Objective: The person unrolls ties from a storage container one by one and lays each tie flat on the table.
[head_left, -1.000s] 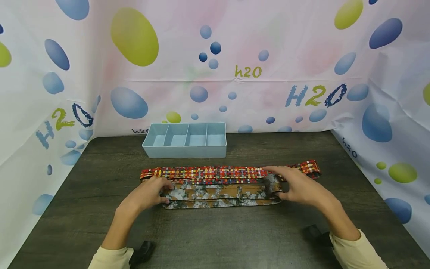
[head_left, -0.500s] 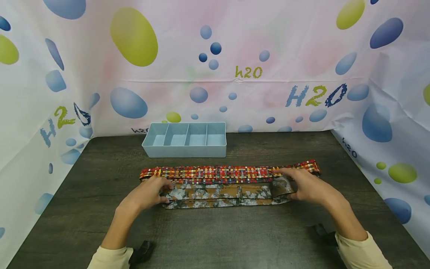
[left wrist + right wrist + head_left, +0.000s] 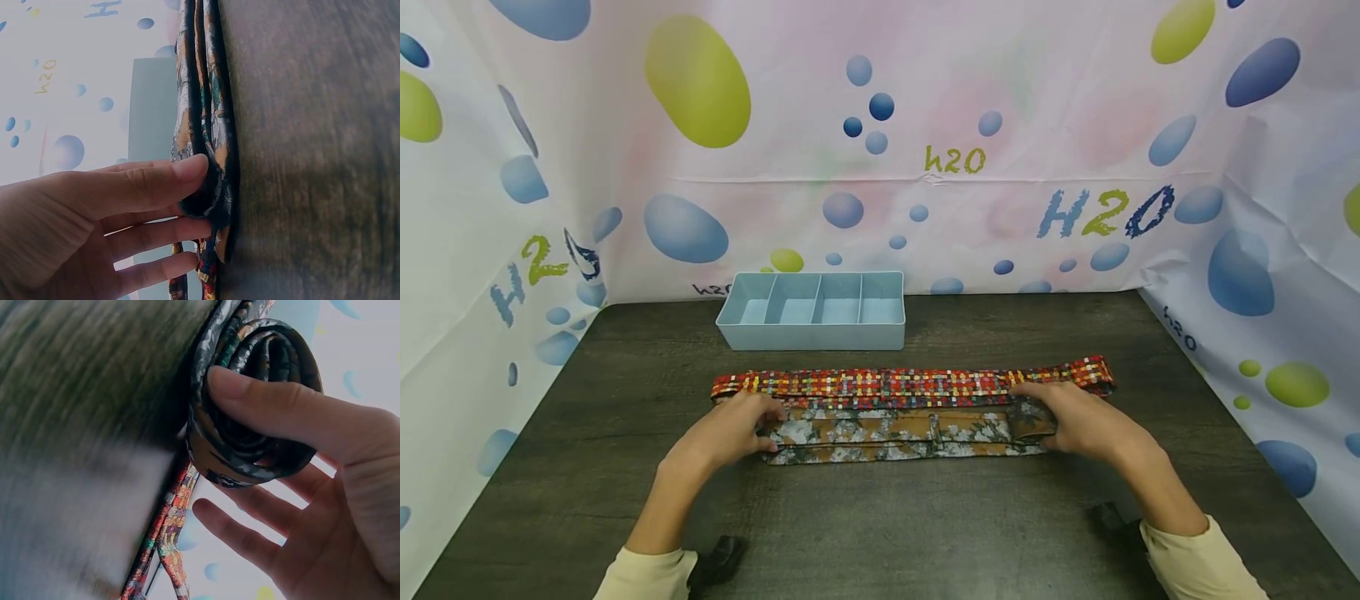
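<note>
A brown necktie with a white and green floral pattern (image 3: 895, 427) lies folded lengthwise across the table. Its right end is rolled into a coil (image 3: 256, 412), which my right hand (image 3: 1078, 417) holds between thumb and fingers. At the tie's left fold, my left hand (image 3: 730, 429) pinches with the thumb in front and fingers behind. Just behind it, parallel, lies a second necktie in red and yellow weave (image 3: 850, 382), also folded. In the head view, fingertips of both hands reach over its near edge; whether they press on it I cannot tell.
A pale blue tray with divided compartments (image 3: 811, 337) stands behind the ties, left of centre. The dark wood table (image 3: 880, 533) ends at a printed backdrop sheet (image 3: 985, 225) at the back and sides.
My right hand has shifted right with the coil, which now sits further right and leaves more of the brown tie flat. My left hand stays in place.
</note>
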`<state>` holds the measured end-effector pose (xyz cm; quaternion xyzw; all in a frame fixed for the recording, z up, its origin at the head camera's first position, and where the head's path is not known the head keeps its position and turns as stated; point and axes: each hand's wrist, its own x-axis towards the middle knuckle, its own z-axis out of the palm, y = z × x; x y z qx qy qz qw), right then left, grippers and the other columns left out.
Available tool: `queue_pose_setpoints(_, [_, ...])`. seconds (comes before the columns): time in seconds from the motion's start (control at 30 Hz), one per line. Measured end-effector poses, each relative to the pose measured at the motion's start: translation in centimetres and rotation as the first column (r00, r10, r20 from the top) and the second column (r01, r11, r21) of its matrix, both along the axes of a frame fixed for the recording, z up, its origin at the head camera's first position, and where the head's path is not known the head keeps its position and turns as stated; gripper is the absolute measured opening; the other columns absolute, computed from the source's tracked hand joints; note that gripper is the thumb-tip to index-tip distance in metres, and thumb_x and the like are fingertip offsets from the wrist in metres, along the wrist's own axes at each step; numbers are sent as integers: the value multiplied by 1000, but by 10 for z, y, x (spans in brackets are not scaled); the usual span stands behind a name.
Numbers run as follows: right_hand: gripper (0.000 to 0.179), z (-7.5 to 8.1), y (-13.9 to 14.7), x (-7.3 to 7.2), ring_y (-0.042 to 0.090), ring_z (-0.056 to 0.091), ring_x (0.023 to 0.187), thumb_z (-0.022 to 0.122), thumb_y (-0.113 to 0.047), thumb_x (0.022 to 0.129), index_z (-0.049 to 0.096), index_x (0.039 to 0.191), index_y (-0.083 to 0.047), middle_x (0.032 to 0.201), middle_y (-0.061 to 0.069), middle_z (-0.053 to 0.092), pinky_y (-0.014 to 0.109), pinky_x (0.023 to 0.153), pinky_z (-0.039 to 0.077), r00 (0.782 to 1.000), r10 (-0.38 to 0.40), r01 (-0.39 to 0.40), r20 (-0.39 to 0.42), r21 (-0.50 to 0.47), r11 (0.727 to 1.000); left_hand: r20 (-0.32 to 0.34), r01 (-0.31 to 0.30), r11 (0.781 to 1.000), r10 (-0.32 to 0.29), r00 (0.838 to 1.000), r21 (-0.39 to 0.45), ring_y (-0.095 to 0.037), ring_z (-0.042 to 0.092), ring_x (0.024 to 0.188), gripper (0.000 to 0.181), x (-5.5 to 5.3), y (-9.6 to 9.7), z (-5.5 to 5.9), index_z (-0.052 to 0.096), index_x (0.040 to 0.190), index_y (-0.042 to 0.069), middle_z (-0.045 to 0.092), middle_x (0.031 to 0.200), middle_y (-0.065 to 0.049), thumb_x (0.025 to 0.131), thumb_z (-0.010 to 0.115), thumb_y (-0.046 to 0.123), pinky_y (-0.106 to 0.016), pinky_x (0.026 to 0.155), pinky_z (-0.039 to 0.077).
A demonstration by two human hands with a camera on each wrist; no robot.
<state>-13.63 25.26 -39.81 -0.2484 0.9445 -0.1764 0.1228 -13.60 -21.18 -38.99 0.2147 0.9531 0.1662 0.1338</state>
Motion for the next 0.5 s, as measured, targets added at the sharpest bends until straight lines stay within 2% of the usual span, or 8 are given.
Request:
queue_pose_setpoints(0.23, [76, 1, -2, -2, 45, 65, 115, 94, -1, 71, 60, 139, 2, 132, 24, 65, 57, 89, 56, 999, -1, 2, -36, 17, 1000, 0, -1, 1000, 1, 1000, -12, -18, 67, 87, 25, -1, 1, 1, 75, 104, 6, 71, 95, -1, 83, 87, 9, -44, 76, 57])
queue_pose_setpoints(0.5, [76, 2, -3, 0, 46, 64, 117, 94, -2, 72, 60, 140, 2, 135, 26, 63, 58, 89, 56, 1000, -5, 5, -22, 10, 1000, 26, -11, 1000, 11, 1000, -2, -20, 67, 89, 25, 0, 1, 1, 75, 105, 5, 71, 96, -2, 83, 87, 8, -44, 78, 58])
